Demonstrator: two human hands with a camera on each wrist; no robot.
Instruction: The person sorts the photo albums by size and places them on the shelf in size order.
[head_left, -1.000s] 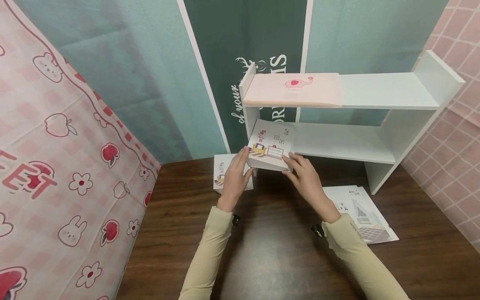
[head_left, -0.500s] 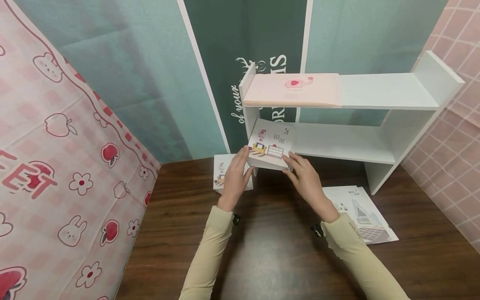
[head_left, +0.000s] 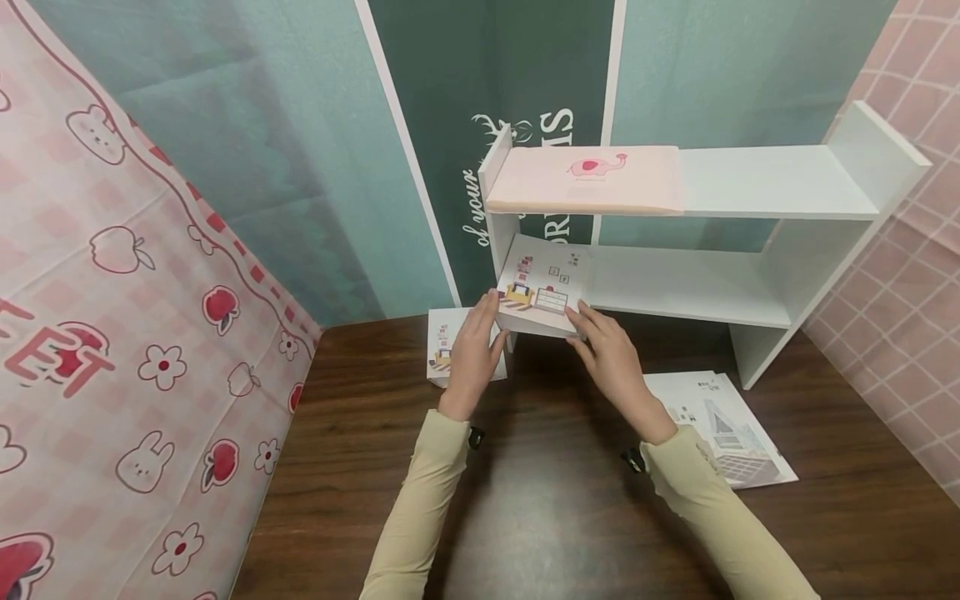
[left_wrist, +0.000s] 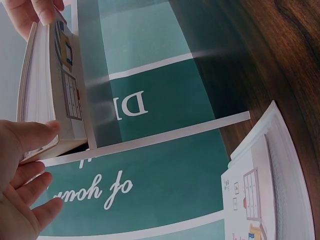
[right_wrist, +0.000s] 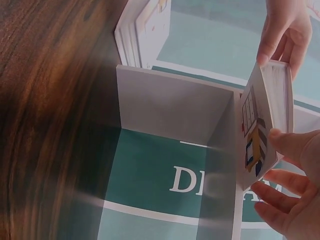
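1. Fingers (head_left: 483, 315) of the left hand (head_left: 471, 354) have the thick book (head_left: 542, 287) by its near-left corner, thumb on the near edge; the right hand (head_left: 611, 358) grips the near-right corner to match. Both are grasping, neither is free.
2. Looks like a seating job on the lower shelf (head_left: 690, 283), and here an even push counts: both hands at one pace, book level, no twist.
3. Watch that left corner! The side panel (right_wrist: 172, 102) is just beside it, so a nudge askew could scrape.
4. Good form would be slipping any fingertips out from beneath before the cover settles, then pressing the near edge flat-handed.
5. So where's the book? Right between the two sets of fingers, most of it beyond them, its near edge jutting past the board; whether the shelf bears its full weight, I cannot tell.
6. Elsewhere: a pink book (head_left: 585, 183) above and beyond the fingers, a stack of books (head_left: 442, 354) just left of them.
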